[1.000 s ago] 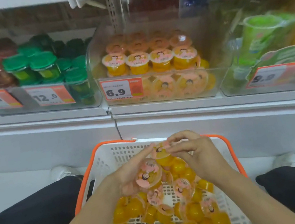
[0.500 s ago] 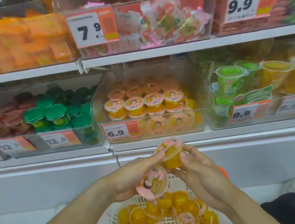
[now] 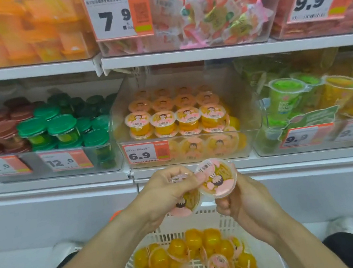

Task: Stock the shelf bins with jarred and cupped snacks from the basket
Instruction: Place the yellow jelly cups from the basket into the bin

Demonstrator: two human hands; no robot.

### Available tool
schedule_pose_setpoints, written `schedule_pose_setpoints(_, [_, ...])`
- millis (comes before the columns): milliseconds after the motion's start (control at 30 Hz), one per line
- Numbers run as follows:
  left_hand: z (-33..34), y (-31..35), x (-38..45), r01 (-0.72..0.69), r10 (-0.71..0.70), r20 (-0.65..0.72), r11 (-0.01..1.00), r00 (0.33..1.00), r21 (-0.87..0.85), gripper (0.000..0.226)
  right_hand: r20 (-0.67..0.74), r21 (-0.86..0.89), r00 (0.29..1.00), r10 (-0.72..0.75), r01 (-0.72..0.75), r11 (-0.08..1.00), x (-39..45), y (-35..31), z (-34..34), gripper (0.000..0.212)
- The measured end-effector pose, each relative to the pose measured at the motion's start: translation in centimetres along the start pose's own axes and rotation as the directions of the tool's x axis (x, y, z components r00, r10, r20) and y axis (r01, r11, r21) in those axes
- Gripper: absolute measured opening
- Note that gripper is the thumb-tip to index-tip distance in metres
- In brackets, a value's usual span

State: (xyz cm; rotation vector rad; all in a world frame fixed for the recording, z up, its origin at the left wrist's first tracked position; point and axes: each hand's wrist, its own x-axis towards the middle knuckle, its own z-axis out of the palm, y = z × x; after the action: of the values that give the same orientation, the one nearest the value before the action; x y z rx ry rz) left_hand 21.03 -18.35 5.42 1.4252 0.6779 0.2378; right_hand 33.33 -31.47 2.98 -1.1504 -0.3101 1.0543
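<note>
clearly both hands are gripping jelly cups below the 6.9 bin (image 3: 182, 118): left hand (image 3: 169, 193) curling round one cup (image 3: 186, 203), right hand (image 3: 240, 198) pinching another (image 3: 216, 177); their rims are touching, so either risks slipping into the basket (image 3: 208, 219)

Bright, even store light falls from overhead, leaving hardly a shadow. The 6.9 price tag (image 3: 146, 152) reads sharp; bins far left and far right of it smear with blur. Shelf edges above it bow, and clear bin fronts carry soft glare.
</note>
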Motion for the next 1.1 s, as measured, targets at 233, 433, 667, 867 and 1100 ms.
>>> schedule_pose_setpoints(233, [-1.0, 0.1, -0.6, -0.270, 0.277, -0.253, 0.961, 0.927, 0.063, 0.026, 0.007, -0.054, 0.978, -0.208, 0.208, 0.977, 0.1, -0.7, 2.4, 0.038])
schedule_pose_setpoints(433, [-2.1, 1.1, -1.1, -0.302, 0.267, -0.356, 0.952, 0.895, -0.043, 0.022, 0.042, -0.293, 0.905, -0.424, 0.417, 0.861, 1.5, -3.5, 5.8, 0.022])
schedule_pose_setpoints(667, [-4.2, 1.3, -0.3, -0.074, -0.095, -0.324, 0.878, 0.941, -0.473, 0.025, 0.250, -0.721, 0.781, -0.572, 0.545, 0.429, 8.5, -8.5, 11.7, 0.021])
schedule_pose_setpoints(867, [-5.6, 1.1, -0.6, -0.046, -0.179, -0.294, 0.781, 0.939, -0.622, 0.021, 0.444, -0.879, 0.838, -0.318, 0.476, 0.027, 12.3, -7.6, 14.6, 0.017])
schedule_pose_setpoints(1100, [-6.7, 1.8, -0.2, -0.086, -0.183, -0.348, 0.770, 0.919, -0.632, 0.025, 0.430, -0.884, 0.822, -0.374, 0.467, 0.009, 13.1, -6.7, 15.4, 0.026])
